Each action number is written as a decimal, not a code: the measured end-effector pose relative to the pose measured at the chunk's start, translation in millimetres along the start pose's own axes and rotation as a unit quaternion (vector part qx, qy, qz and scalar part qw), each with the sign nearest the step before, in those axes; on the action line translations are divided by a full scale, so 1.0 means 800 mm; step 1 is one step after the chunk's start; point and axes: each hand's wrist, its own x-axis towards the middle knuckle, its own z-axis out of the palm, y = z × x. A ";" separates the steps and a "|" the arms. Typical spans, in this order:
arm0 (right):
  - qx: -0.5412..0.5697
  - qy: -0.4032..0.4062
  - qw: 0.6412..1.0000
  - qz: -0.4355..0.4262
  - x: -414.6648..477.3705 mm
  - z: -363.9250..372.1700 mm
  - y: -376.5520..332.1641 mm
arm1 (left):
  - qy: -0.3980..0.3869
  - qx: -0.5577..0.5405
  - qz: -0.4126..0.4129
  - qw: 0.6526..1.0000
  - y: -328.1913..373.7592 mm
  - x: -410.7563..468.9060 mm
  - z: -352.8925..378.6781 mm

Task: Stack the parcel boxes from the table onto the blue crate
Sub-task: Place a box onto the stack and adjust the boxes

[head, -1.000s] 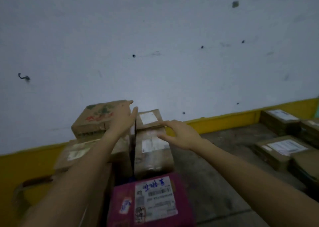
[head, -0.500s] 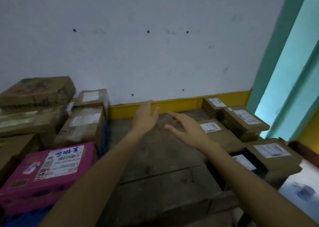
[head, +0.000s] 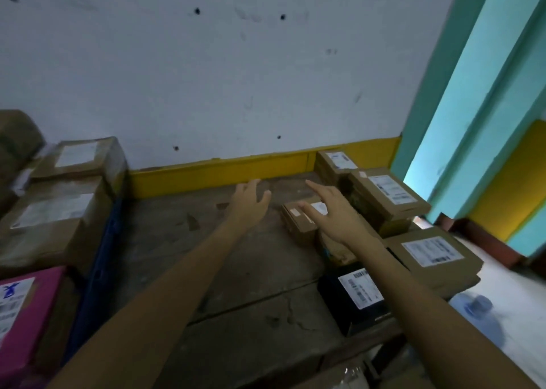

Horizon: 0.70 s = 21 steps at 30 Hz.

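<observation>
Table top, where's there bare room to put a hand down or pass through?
The table is bare through its middle, between the blue crate and the small brown box, back to the yellow strip. The right side is crowded with parcels, including a black box.

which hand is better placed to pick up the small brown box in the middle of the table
Right. The right hand is open directly over the small brown box, fingers spread; the left hand hovers over bare table beside it.
</observation>
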 end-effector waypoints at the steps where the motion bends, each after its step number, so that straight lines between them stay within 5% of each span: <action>1: -0.003 -0.001 1.000 0.016 0.010 0.000 0.015 | 0.000 -0.003 -0.004 1.000 0.002 0.006 0.009; 9: -0.029 -0.047 0.994 0.097 0.086 -0.001 0.145 | -0.008 -0.033 -0.075 0.997 0.010 0.066 0.080; 21: 0.013 -0.157 0.982 0.107 0.169 0.027 0.269 | -0.021 -0.044 -0.208 0.977 0.022 0.098 0.198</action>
